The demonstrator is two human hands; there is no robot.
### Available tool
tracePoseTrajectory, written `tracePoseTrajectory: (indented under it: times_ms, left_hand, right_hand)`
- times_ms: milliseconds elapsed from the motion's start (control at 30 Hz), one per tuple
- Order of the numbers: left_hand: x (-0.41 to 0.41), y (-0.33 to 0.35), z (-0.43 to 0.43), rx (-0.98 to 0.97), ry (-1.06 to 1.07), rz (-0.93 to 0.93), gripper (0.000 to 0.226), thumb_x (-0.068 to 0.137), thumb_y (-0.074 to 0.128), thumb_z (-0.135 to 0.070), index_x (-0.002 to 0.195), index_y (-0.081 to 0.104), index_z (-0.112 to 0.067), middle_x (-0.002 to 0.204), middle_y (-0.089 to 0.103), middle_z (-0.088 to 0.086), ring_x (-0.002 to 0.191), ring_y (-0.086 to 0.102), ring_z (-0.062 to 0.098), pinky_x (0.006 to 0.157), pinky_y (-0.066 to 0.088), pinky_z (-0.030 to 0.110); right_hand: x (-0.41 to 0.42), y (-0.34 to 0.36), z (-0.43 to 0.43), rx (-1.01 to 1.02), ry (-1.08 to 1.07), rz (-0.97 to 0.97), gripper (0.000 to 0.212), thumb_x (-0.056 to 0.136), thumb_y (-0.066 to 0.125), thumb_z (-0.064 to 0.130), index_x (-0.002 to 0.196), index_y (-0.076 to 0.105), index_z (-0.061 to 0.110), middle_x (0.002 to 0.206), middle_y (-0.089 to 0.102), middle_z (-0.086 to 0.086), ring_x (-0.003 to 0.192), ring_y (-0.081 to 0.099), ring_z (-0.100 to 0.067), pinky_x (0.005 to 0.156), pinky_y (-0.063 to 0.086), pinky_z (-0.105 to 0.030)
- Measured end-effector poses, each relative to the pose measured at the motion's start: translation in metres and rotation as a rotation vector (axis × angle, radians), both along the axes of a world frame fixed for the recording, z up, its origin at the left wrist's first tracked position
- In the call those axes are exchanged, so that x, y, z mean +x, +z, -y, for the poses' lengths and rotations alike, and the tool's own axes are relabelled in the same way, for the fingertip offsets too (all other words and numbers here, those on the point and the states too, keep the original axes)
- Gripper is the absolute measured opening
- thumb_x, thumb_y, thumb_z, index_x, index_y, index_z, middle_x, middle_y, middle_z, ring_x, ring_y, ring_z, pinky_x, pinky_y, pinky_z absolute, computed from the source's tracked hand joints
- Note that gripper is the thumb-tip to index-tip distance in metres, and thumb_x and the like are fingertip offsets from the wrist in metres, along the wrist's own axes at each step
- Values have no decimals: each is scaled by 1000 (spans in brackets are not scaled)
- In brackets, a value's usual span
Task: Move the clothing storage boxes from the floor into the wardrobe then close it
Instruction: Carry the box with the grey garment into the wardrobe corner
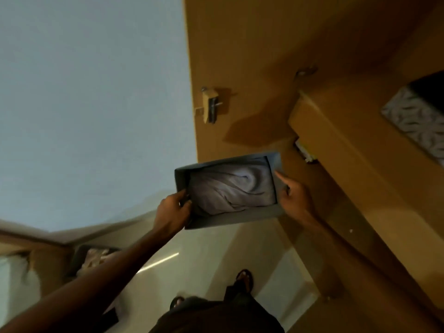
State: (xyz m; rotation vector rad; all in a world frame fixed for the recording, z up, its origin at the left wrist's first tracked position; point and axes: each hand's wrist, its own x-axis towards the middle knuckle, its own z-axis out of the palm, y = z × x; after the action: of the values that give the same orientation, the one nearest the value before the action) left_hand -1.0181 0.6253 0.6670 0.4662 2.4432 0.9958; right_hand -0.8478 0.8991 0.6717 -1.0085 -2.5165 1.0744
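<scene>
I hold a grey storage box [240, 218] with folded grey cloth inside, lifted above the floor in front of the brown wardrobe [336, 145]. My left hand [173, 210] grips the box's left rim, thumb over the edge. My right hand [292, 192] holds the right wall, index finger stretched along it. The wardrobe's open door [240, 68] with a lock fitting stands behind the box. A patterned box [418, 121] sits inside the wardrobe at the upper right. Another box with clothing [93, 258] lies on the floor at the lower left.
A pale blue wall [91, 104] fills the left. The light tiled floor [192, 265] runs below, with my sandalled feet [243, 280] on it. A wardrobe shelf edge [319, 126] juts out right of the held box.
</scene>
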Motion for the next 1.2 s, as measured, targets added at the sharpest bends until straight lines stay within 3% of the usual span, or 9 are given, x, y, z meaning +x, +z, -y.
tracePoseTrajectory:
  times_ms: [100, 167, 267, 367, 467, 567, 867, 1067, 1200]
  left_hand:
    - [-3, 26, -57, 66, -59, -54, 42, 87, 54, -19, 128, 63, -24, 114, 71, 8, 98, 68, 30, 87, 55, 41]
    - [-6, 39, -93, 102, -92, -92, 43, 88, 55, -17, 130, 61, -23, 118, 70, 8, 100, 68, 28, 90, 54, 40]
    - [-5, 57, -138, 149, -143, -101, 41, 89, 55, -11, 129, 62, -21, 120, 68, 2, 107, 65, 23, 90, 51, 34]
    - [-3, 65, -181, 138, -235, -114, 35, 86, 53, -8, 114, 69, -22, 106, 71, -2, 95, 67, 19, 83, 57, 35]
    - [1, 75, -228, 78, -346, -147, 24, 83, 53, -6, 95, 72, -15, 88, 72, 6, 80, 69, 25, 71, 59, 41]
    - [2, 90, -277, 82, -418, -179, 19, 87, 52, -8, 88, 69, -15, 82, 68, 3, 68, 63, 16, 58, 53, 30]
    - [-32, 115, -400, 47, -648, -270, 23, 89, 58, -30, 67, 57, -24, 61, 56, -7, 55, 56, 5, 46, 35, 15]
    - [-62, 108, -475, 69, -831, -304, 19, 92, 56, -36, 77, 58, -25, 66, 55, -8, 62, 56, 6, 53, 36, 16]
    - [-70, 103, -514, 81, -986, -248, 28, 92, 53, -52, 95, 61, -25, 74, 59, -11, 70, 58, 4, 62, 43, 21]
  right_hand:
    - [0, 35, -55, 123, -32, -13, 45, 93, 46, 4, 129, 58, 29, 52, 47, -2, 40, 34, -9, 43, 31, -17]
    - [0, 58, -95, 185, -26, -7, 38, 96, 49, 8, 131, 58, 19, 70, 61, -1, 45, 45, -3, 52, 38, -14]
    - [-4, 77, -151, 265, -21, -5, 36, 95, 51, 7, 130, 59, 12, 120, 67, -15, 89, 67, -24, 76, 49, -28]
    - [-8, 97, -200, 300, -16, -2, 35, 94, 52, 6, 127, 61, 10, 131, 61, -13, 118, 58, -31, 98, 49, -39]
    - [-11, 111, -243, 330, -35, 12, 36, 93, 51, 3, 125, 63, 13, 131, 61, -10, 117, 58, -29, 95, 51, -39]
    - [-18, 123, -289, 364, -41, 39, 36, 93, 51, 7, 123, 65, 20, 131, 62, -6, 116, 59, -28, 92, 53, -40]
    - [-49, 141, -422, 250, -89, 93, 33, 94, 50, 6, 123, 64, 12, 126, 62, -9, 116, 58, -26, 97, 48, -37]
    - [-79, 129, -486, 156, -96, 137, 36, 92, 53, 1, 127, 60, 9, 129, 58, -5, 114, 55, -21, 100, 44, -35]
    - [-84, 118, -500, 95, -143, 130, 37, 91, 60, 12, 126, 60, 25, 136, 56, -6, 118, 57, -30, 103, 45, -41]
